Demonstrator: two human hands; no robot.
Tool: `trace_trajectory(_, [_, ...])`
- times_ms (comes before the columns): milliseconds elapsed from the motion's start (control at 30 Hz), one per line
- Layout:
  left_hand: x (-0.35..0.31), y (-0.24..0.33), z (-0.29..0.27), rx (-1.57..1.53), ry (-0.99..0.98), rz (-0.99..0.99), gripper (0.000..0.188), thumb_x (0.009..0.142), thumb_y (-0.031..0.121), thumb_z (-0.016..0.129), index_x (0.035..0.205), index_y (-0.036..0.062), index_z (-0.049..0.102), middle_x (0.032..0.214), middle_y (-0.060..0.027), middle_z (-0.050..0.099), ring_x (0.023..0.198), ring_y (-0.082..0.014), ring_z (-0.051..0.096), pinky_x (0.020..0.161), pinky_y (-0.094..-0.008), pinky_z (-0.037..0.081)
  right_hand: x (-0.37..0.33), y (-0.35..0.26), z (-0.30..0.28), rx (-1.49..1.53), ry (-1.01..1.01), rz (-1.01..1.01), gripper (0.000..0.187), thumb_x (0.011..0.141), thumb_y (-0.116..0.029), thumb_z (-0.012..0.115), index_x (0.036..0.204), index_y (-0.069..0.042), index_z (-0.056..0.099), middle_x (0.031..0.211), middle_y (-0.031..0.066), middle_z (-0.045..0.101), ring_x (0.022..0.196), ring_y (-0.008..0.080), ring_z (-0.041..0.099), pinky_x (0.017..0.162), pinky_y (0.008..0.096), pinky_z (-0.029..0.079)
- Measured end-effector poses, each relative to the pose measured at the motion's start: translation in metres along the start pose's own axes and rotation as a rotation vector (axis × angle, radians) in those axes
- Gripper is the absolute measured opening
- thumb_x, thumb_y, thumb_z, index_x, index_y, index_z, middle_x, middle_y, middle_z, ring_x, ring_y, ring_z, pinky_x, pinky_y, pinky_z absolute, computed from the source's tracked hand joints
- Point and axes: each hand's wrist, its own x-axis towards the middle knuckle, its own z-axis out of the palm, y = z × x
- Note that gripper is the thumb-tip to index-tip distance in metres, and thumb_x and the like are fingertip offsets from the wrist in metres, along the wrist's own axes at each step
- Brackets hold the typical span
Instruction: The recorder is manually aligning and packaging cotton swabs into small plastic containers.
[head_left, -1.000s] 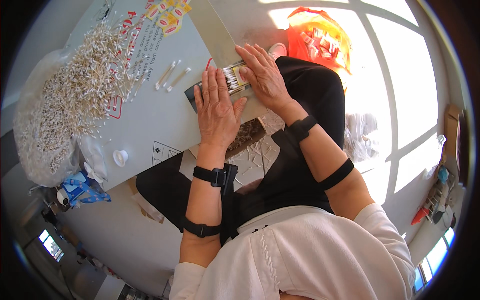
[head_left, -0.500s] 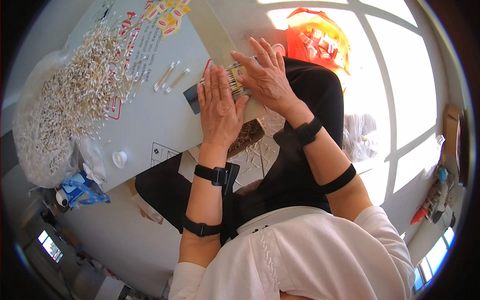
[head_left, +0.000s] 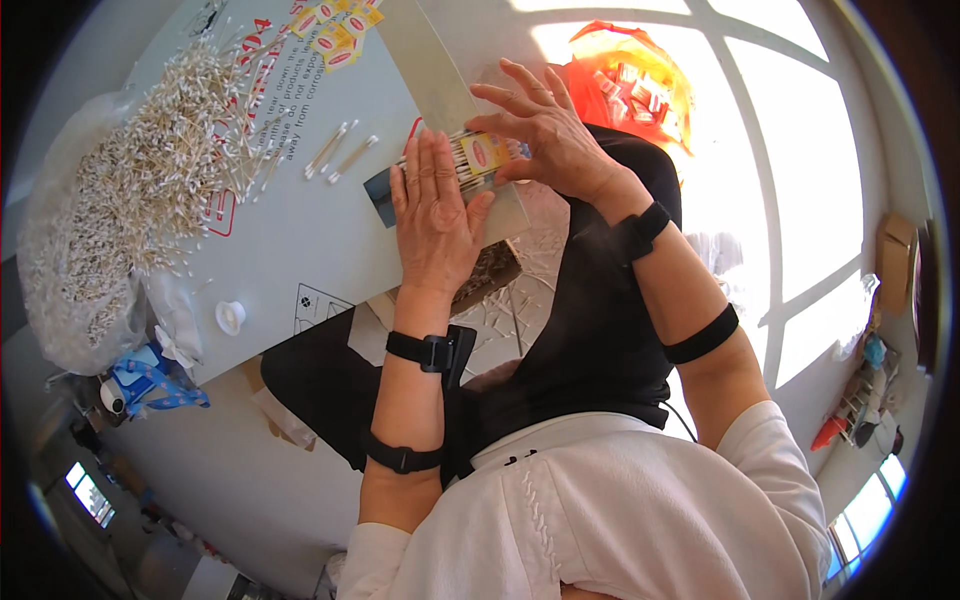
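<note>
A flat row of cotton swabs [head_left: 468, 180] lies near the table's right edge, with a small yellow printed card [head_left: 484, 153] on top of it. My left hand [head_left: 434, 205] rests flat over the left part of the row, its fingers stretched out side by side. At the row's right end is my right hand [head_left: 560, 140], fingers spread and raised, the thumb low beside the swabs. A dark blue-grey strip [head_left: 379, 198] shows left of my left hand. What lies under my left palm is hidden.
A big heap of loose swabs [head_left: 180, 150] spills from a clear plastic bag [head_left: 50, 290] on the left. More yellow cards [head_left: 335, 35] lie at the far edge. A white cap [head_left: 230, 318] sits near the front. An open box [head_left: 490, 272] stands below the table edge; an orange bag [head_left: 640, 90] lies right.
My right hand has shifted slightly right, off the yellow card, and its fingers have spread and bent, uncovering the row's right end. My left hand stays flat on the swabs.
</note>
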Motion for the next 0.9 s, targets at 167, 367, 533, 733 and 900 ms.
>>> trace_trajectory(167, [0.000,-0.002,-0.001,-0.021,0.011,0.007,0.079,0.097,0.046,0.050,0.155,0.0026,0.018,0.159,-0.0177,0.026,0.149,-0.0352,0.020,0.120,-0.0520,0.014,0.001,-0.003,0.005,0.023,0.023,-0.005,0.067,0.064,-0.035,0.084,0.127,-0.026,0.064,0.151,-0.0033,0.043,0.150,0.0282,0.017,0.119,0.0638,0.006])
trace_trajectory(367, [-0.003,-0.005,-0.004,-0.002,0.007,-0.001,0.080,0.097,0.045,0.052,0.155,0.0020,0.018,0.158,-0.0173,0.027,0.148,-0.0354,0.020,0.120,-0.0520,0.015,0.001,-0.010,0.014,0.056,0.034,0.009,0.068,0.063,-0.031,0.084,0.128,-0.026,0.064,0.150,-0.0042,0.045,0.150,0.0276,0.018,0.118,0.0642,0.008])
trace_trajectory(533, [-0.004,-0.005,-0.006,-0.017,0.011,-0.007,0.080,0.096,0.043,0.054,0.155,0.0015,0.018,0.158,-0.0184,0.027,0.148,-0.0357,0.021,0.120,-0.0524,0.015,0.000,-0.012,0.012,0.041,0.005,0.008,0.073,0.063,-0.032,0.084,0.132,-0.026,0.061,0.150,-0.0043,0.045,0.150,0.0274,0.018,0.118,0.0641,0.009])
trace_trajectory(733, [-0.004,-0.005,-0.005,0.005,-0.009,-0.007,0.081,0.096,0.044,0.053,0.154,0.0003,0.018,0.158,-0.0192,0.027,0.148,-0.0365,0.020,0.119,-0.0533,0.015,0.001,-0.010,0.009,0.030,-0.002,0.009,0.076,0.063,-0.033,0.084,0.134,-0.026,0.059,0.150,-0.0050,0.045,0.150,0.0273,0.018,0.118,0.0646,0.010])
trace_trajectory(900, [-0.003,-0.001,-0.004,-0.014,0.011,-0.013,0.079,0.098,0.045,0.050,0.154,-0.0006,0.018,0.157,-0.0217,0.026,0.148,-0.0371,0.019,0.119,-0.0536,0.014,0.003,-0.011,0.009,0.028,-0.008,0.001,0.074,0.063,-0.035,0.084,0.132,-0.025,0.061,0.149,-0.0052,0.047,0.150,0.0275,0.019,0.117,0.0649,0.010])
